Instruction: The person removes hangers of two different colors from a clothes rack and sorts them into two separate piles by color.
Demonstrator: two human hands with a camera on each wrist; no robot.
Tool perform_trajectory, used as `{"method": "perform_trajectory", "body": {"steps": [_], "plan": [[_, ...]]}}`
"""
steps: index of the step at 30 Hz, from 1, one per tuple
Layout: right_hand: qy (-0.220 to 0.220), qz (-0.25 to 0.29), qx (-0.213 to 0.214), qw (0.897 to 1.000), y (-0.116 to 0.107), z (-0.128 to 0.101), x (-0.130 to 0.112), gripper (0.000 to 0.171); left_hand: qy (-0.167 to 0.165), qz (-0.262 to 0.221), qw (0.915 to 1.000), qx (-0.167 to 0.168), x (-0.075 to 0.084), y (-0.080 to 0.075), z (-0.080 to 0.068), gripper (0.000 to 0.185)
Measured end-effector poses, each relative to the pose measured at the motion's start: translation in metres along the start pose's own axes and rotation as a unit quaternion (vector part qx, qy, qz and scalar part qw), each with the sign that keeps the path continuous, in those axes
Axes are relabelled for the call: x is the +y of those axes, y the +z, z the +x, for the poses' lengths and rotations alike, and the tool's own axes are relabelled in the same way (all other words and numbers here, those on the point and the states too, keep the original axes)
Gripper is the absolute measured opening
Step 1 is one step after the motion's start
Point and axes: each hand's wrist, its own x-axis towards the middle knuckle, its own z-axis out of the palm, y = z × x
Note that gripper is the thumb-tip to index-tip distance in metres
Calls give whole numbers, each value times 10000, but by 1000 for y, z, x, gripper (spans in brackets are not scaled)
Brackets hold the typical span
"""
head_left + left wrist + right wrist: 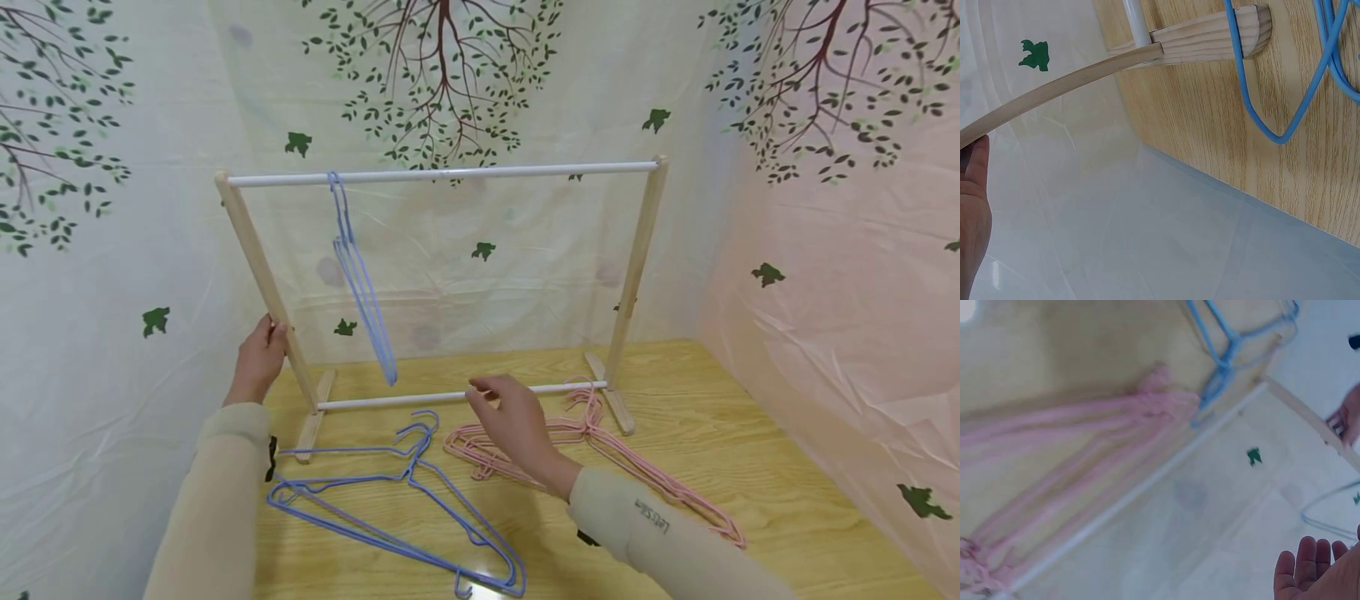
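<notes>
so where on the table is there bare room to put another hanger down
Bare wood lies right of the pink hangers, toward the table edge by the curtain. The middle is crowded: blue hangers on the left, pink beside them, and the right hand above the gap between.

Wooden rack upright on table; blue hangers flat, pink hangers beside.

I work at a staged tabletop set rather than a lived-in room: creased cloth backdrops printed with trees and green birds close off the space on three sides. In front of me, a wooden table carries a miniature wooden garment rack with a white rail, plus blue wire hangers and pink wire hangers.
</notes>
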Motion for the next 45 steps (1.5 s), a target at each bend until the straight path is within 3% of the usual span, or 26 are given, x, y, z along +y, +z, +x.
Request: {"method": "perform_trajectory", "body": {"steps": [9, 16, 21, 27, 37, 45], "plan": [[244, 88, -40, 9997, -1, 57, -52, 34, 41, 62, 10000, 11, 0, 0, -1, 48], [84, -21, -53, 9999, 12, 80, -83, 34, 62, 101, 9999, -4, -1, -1, 0, 50], [334, 101, -146, 9993, 24, 91, -99, 33, 6, 82, 10000, -14, -1, -1, 0, 50], [678, 248, -177, 9972, 39, 98, -107, 32, -42, 13, 10000, -31, 0, -1, 0, 50], [863, 374, -209, 9954, 50, 101, -109, 30, -135, -139, 9998, -104, 1, -1, 0, 53], [863, 261, 283, 9955, 53, 104, -107, 21, -112, -96, 9998, -124, 1, -1, 0, 54]]}}
